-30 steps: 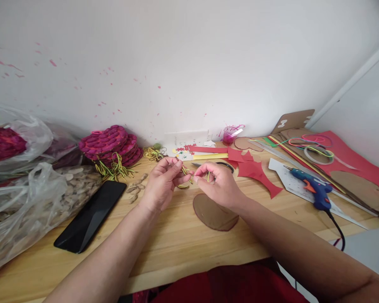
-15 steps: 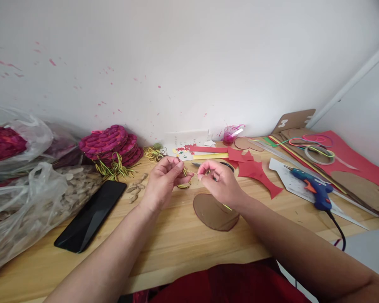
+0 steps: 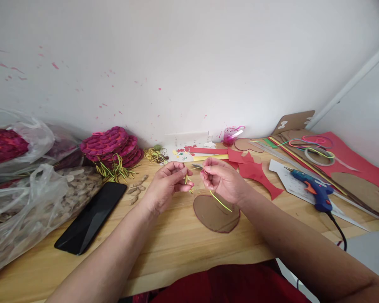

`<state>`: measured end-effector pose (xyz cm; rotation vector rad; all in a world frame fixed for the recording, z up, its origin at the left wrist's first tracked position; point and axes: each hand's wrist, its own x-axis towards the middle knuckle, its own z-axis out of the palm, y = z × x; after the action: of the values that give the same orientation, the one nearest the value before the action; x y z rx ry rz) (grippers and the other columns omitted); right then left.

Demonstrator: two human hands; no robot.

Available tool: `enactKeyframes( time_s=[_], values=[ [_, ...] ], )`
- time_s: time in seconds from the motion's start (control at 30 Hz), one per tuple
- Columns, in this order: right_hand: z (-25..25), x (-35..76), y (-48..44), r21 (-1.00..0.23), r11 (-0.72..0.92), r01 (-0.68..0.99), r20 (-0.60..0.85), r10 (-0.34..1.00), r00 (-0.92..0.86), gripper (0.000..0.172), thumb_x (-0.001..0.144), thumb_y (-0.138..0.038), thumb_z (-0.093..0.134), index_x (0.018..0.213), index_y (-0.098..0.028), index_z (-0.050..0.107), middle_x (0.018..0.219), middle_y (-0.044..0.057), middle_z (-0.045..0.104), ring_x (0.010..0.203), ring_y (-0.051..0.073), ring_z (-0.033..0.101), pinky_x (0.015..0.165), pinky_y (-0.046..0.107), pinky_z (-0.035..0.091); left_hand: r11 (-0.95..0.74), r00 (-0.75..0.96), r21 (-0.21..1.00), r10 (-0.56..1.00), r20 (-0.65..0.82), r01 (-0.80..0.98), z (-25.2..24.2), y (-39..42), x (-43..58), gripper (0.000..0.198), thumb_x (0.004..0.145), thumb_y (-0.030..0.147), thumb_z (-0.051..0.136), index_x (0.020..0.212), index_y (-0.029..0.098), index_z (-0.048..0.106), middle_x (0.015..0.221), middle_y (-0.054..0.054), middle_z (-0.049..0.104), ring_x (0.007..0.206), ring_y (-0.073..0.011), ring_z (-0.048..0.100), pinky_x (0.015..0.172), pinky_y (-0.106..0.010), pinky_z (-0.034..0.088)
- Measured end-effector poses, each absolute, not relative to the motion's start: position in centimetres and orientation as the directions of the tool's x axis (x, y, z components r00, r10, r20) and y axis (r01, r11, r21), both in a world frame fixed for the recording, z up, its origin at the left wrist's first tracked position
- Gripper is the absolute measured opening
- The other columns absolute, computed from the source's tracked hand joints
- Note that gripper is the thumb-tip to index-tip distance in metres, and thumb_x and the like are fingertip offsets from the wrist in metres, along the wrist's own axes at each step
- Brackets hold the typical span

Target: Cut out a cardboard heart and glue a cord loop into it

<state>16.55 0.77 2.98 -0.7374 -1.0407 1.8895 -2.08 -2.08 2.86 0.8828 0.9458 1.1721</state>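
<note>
My left hand [image 3: 169, 183] pinches a small bundle of yellow-green yarn, whose strands hang below its fingertips. Facing it, my right hand [image 3: 222, 179] is closed on a yellow-green yarn strand [image 3: 220, 200], and the tail trails down toward the table. A thin length of yarn spans the short gap between the two hands. Beneath the right hand lies a rounded brown cardboard piece [image 3: 216, 216] with a dark reddish edge. Scissors, mostly hidden by the right hand, rest behind it with a blade [image 3: 196, 166] showing.
Left are a black phone [image 3: 91, 216], loose peanuts [image 3: 135, 189], a plastic bag of peanuts [image 3: 72, 189] and stacked magenta discs [image 3: 109, 143]. Red paper scraps [image 3: 255, 172] lie behind the right hand. A blue glue gun [image 3: 316, 191] with its cord sits at right.
My right hand has turned and risen a little, showing more of its fingers and the bright yarn tail below. My left hand has shifted slightly down and to the right.
</note>
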Motion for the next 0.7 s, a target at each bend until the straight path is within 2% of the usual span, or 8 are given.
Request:
enactKeyframes(
  time_s=[0.13, 0.23, 0.33, 0.43, 0.5, 0.7],
  values=[
    [3.0, 16.7, 1.1, -0.87, -0.257, -0.42, -0.056, 0.899, -0.434, 0.019, 0.074, -0.024, 0.073, 0.081, -0.02, 0.057, 0.09, 0.001, 0.067, 0.066, 0.011, 0.058, 0.052, 0.022, 0.036, 0.216, 0.152, 0.909, 0.973, -0.172, -0.356, 2.9, -2.2, -2.1, 0.034, 0.071, 0.03, 0.083, 0.087, 0.017, 0.056, 0.09, -0.004, 0.072, 0.06, -0.0107, 0.069, 0.053, -0.019, 0.055],
    [3.1, 16.6, 0.8, -0.867, -0.241, -0.437, -0.007, 0.881, -0.473, 0.017, 0.078, -0.028, 0.07, 0.084, -0.021, 0.055, 0.105, 0.004, 0.068, 0.072, 0.014, 0.062, 0.058, 0.025, 0.042, 0.231, 0.193, 0.91, 0.966, -0.173, -0.344, 2.9, -2.4, -1.8, 0.031, 0.074, 0.03, 0.082, 0.086, 0.017, 0.057, 0.081, -0.003, 0.07, 0.058, -0.0103, 0.066, 0.053, -0.019, 0.054],
    [3.0, 16.3, 0.5, -0.845, -0.268, -0.463, 0.024, 0.845, -0.534, 0.017, 0.083, -0.031, 0.066, 0.086, -0.022, 0.051, 0.092, 0.002, 0.066, 0.069, 0.014, 0.061, 0.061, 0.028, 0.044, 0.23, 0.217, 0.912, 0.963, -0.163, -0.338, 2.8, -2.6, -1.4, 0.028, 0.076, 0.032, 0.08, 0.086, 0.017, 0.059, 0.072, -0.001, 0.067, 0.059, -0.0105, 0.064, 0.053, -0.019, 0.052],
    [2.7, 16.0, 0.2, -0.847, -0.265, -0.461, 0.042, 0.831, -0.555, 0.019, 0.085, -0.03, 0.066, 0.085, -0.022, 0.049, 0.074, -0.004, 0.056, 0.057, 0.011, 0.054, 0.059, 0.027, 0.041, 0.202, 0.203, 0.926, 0.969, -0.141, -0.318, 2.6, -2.7, -0.9, 0.028, 0.075, 0.034, 0.08, 0.083, 0.017, 0.059, 0.071, -0.001, 0.067, 0.059, -0.0102, 0.061, 0.053, -0.019, 0.05],
    [2.6, 15.9, 0.1, -0.872, -0.233, -0.43, 0.053, 0.828, -0.558, 0.021, 0.085, -0.03, 0.068, 0.085, -0.022, 0.048, 0.071, -0.005, 0.054, 0.055, 0.009, 0.051, 0.057, 0.026, 0.04, 0.167, 0.171, 0.947, 0.978, -0.122, -0.275, 2.5, -2.7, -0.8, 0.028, 0.074, 0.036, 0.08, 0.08, 0.017, 0.059, 0.07, -0.001, 0.067, 0.058, -0.0102, 0.059, 0.052, -0.019, 0.048],
    [3.0, 16.4, 0.3, -0.961, -0.035, -0.276, 0.118, 0.849, -0.516, 0.025, 0.086, -0.037, 0.068, 0.085, -0.022, 0.047, 0.072, -0.005, 0.055, 0.056, 0.011, 0.055, 0.057, 0.027, 0.045, 0.068, 0.11, 0.993, 0.992, -0.058, -0.094, 2.8, -2.7, -1.1, 0.025, 0.076, 0.037, 0.075, 0.078, 0.016, 0.061, 0.067, -0.002, 0.066, 0.06, -0.0114, 0.056, 0.052, -0.02, 0.044]
  ],
)
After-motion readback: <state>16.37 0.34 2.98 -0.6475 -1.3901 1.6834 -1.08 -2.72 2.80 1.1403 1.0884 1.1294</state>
